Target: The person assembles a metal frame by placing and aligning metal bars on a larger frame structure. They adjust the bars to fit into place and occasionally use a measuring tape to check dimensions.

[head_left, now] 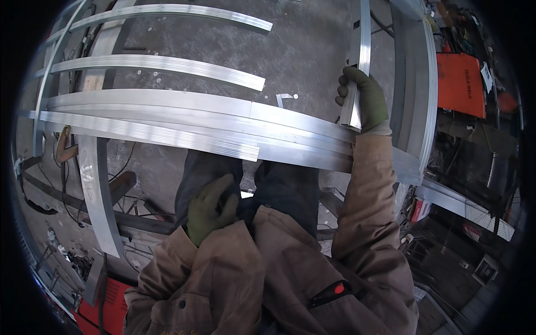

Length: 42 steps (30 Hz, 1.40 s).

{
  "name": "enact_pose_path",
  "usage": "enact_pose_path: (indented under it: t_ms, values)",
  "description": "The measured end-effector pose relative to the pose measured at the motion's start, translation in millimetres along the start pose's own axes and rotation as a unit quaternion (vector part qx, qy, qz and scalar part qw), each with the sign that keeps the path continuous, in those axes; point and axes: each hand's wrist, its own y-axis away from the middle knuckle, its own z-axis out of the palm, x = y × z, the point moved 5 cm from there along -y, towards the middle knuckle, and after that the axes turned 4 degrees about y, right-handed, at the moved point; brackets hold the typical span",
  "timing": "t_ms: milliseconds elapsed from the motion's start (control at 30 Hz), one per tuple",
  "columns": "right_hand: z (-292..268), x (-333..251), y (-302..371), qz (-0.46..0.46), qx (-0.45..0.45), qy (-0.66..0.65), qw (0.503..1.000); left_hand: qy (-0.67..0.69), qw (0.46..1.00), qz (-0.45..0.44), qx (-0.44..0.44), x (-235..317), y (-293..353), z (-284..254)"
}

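Observation:
My right hand (368,99), in an olive green glove, is closed round the near end of a ribbed aluminium profile (363,42). That profile runs away from me on the right, its cut end just over the wide aluminium beam (296,125) that crosses in front of my legs. The gloved left hand (211,209) hangs low by my thigh, fingers apart and slightly curled, with nothing visible in it. A shorter ribbed aluminium profile (184,135) lies along the near edge of the beam, ending left of centre.
Two more aluminium profiles (167,63) (184,9) reach in from the left frame side (56,53). An orange-handled clamp (66,149) hangs there. At right are a frame rail (429,100), a red-orange box (460,85) and dark clutter. Cables and scrap lie on the grey floor (190,39).

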Motion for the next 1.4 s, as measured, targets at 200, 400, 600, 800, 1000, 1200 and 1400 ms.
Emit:
enact_pose_path:
  t_ms: [200, 400, 600, 800, 1000, 1200, 1400]
  values:
    - [7, -5, 9, -0.003, 0.045, 0.017, 0.999, -0.007, 1.0, 0.001, 0.006, 0, -11, -1]
    - [10, -8, 9, -0.01, 0.061, 0.024, 0.998, -0.024, 0.999, 0.022, 0.0, -6, -20, -1]
    - [12, -7, 8, -0.011, 0.068, 0.015, 0.998, -0.03, 0.999, 0.0, -0.015, -14, -23, 2]
    - [9, -2, 4, -0.011, 0.071, 0.004, 0.997, -0.068, 0.997, 0.02, -0.018, -24, -21, 4]
    - [5, 0, 4, -0.016, 0.05, -0.023, 0.998, -0.068, 0.997, 0.032, -0.015, -25, -24, 3]
    - [6, 1, 3, -0.012, 0.056, -0.004, 0.998, -0.05, 0.999, 0.02, -0.009, -26, -23, 2]
    - [7, 1, 4, -0.027, 0.045, -0.014, 0.999, -0.045, 0.999, 0.012, -0.013, -23, -23, 0]
